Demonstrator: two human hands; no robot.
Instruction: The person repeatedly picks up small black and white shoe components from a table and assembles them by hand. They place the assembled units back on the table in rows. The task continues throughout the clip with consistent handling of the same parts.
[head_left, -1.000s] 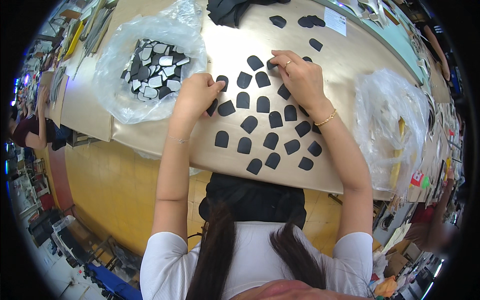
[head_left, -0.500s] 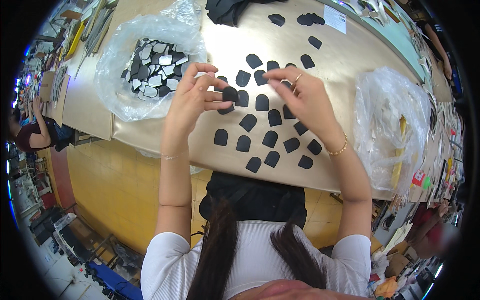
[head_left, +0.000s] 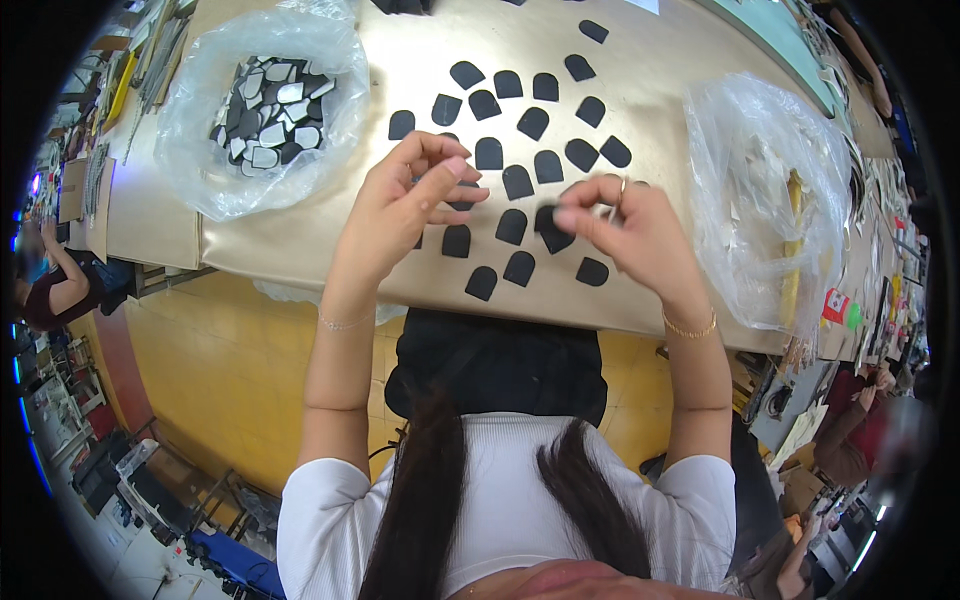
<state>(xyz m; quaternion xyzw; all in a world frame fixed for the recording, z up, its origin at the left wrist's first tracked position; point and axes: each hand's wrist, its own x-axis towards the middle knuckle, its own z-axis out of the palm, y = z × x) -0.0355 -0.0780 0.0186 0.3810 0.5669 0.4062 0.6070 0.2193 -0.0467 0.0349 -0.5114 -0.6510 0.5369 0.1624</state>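
Many small black arch-shaped pieces, flat with one rounded end, lie spread over the tan tabletop. My left hand hovers over the left part of the spread, thumb against curled fingers; whatever it may hold is hidden behind them. One table piece shows just below this hand. Further right, my right hand reaches down with thumb and forefinger pinched at the upper edge of a tilted black piece. Blur hides whether that piece is lifted off the table.
An open clear plastic bag at left holds many black and white pieces. Another clear bag with scraps and a yellow strip lies at right. A black seat stands at the table's near edge. Other people sit at both sides.
The view has shifted, so the table sits higher in the picture. My right hand has come nearer to me, onto a near piece. The black piece in my left fingers no longer shows.
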